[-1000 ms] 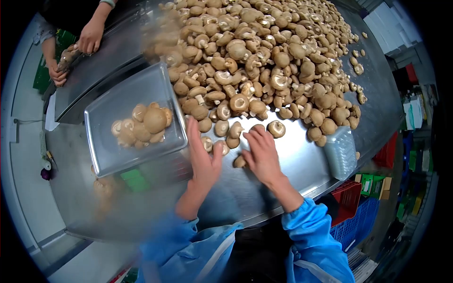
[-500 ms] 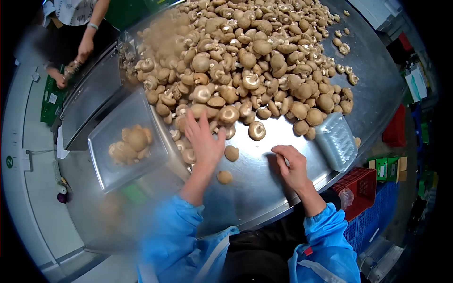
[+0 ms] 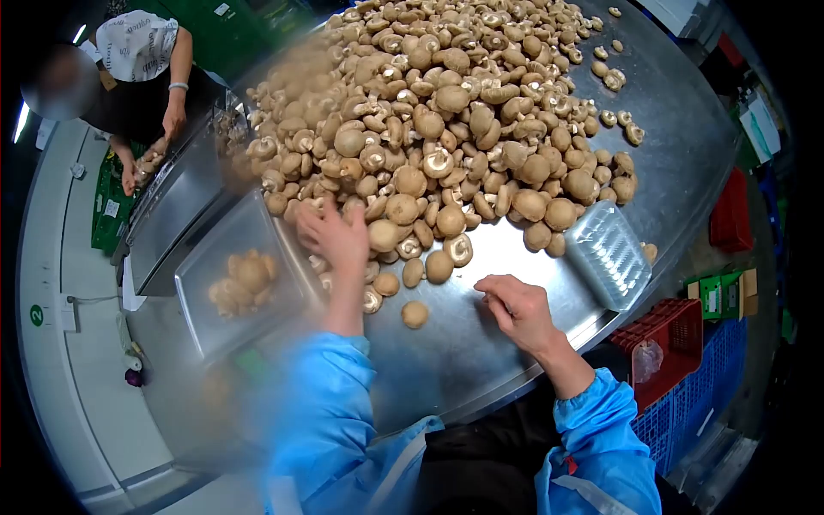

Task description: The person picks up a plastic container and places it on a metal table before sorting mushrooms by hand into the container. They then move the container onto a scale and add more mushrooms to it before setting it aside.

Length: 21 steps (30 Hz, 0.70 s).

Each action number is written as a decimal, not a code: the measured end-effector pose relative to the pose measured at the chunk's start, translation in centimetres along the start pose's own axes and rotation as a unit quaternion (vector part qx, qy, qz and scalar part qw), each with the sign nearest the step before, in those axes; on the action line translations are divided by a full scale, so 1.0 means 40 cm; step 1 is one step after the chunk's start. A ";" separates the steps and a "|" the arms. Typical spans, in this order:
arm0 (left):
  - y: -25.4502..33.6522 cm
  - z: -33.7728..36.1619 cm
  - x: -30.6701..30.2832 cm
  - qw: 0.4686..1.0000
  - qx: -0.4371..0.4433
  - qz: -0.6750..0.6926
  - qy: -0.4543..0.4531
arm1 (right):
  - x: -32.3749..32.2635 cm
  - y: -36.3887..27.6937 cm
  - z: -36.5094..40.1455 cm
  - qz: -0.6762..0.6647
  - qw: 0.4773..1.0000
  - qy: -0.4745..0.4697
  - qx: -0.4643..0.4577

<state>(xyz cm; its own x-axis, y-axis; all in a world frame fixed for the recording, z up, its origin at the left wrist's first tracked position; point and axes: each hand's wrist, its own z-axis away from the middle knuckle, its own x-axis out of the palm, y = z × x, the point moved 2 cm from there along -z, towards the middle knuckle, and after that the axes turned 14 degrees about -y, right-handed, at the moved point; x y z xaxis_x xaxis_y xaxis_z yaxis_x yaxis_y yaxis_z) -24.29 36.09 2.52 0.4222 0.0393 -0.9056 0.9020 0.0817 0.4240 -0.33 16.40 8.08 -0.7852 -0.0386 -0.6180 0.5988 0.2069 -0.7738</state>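
Note:
A large pile of shiitake mushrooms covers the far part of the steel table. At the pile's near left edge my left hand reaches down with its fingers apart, touching mushrooms; the fingertips are partly hidden among them. My right hand hovers over the bare metal, its fingers curled together and nothing visible in them. Between my hands lie a loose mushroom with its cap up and a few more near the pile's edge. A stack of clear plastic trays stands right of my right hand.
A clear-walled bin with several mushrooms showing through it stands left of my left arm. Beyond it a co-worker handles mushrooms over a green crate. Red crate and blue crate stand below the table's right side.
My left hand has moved left and slightly up along the pile edge. Mushrooms there have shifted toward me, several now on the near metal. My right hand keeps its curled pose.

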 end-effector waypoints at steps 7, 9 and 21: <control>0.101 0.258 -0.047 0.964 0.212 0.077 -0.143 | 0.003 -0.010 0.002 0.006 1.000 -0.004 -0.002; 0.090 0.274 -0.088 0.936 0.262 0.178 -0.156 | 0.007 -0.008 0.007 0.009 1.000 -0.008 -0.005; 0.094 0.266 0.004 0.945 0.111 0.278 -0.134 | 0.035 -0.013 0.007 0.026 0.998 -0.060 -0.004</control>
<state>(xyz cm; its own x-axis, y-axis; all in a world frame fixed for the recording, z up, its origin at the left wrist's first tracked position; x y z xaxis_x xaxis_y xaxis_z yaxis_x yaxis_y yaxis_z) -19.84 25.80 3.95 0.8177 -0.2408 -0.5229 0.5180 -0.0886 0.8508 -1.70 15.96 7.59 -0.7288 -0.1448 -0.6692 0.6361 0.2186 -0.7401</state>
